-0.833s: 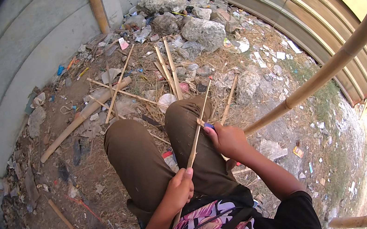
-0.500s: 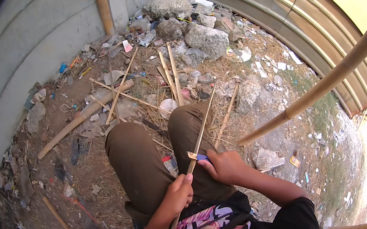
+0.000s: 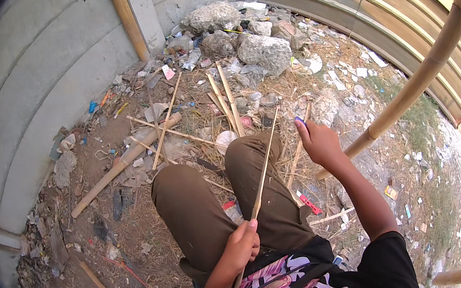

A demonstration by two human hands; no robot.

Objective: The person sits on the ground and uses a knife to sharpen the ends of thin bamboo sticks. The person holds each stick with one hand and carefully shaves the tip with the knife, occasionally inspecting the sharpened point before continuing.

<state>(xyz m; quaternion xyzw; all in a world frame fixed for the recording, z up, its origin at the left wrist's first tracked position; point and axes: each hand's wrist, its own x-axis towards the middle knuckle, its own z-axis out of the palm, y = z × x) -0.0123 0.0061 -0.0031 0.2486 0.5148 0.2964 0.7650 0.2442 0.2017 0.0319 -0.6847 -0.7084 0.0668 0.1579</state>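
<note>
Tool (image 3: 300,120) in R hand (image 3: 320,142) now off strip (image 3: 261,190), prev. touching.

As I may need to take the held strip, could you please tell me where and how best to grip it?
Perhaps pinch the wider part just above the left hand, coming from the person's left: the strip narrows toward its far tip, and the right hand, holding a blue item, is to its right.

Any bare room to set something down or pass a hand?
Barest: the lightly littered dirt between lying bamboo pole and left knee. Probable passing gap: between held stick and right hand. Crowded: rubbish around the rocks.
</note>
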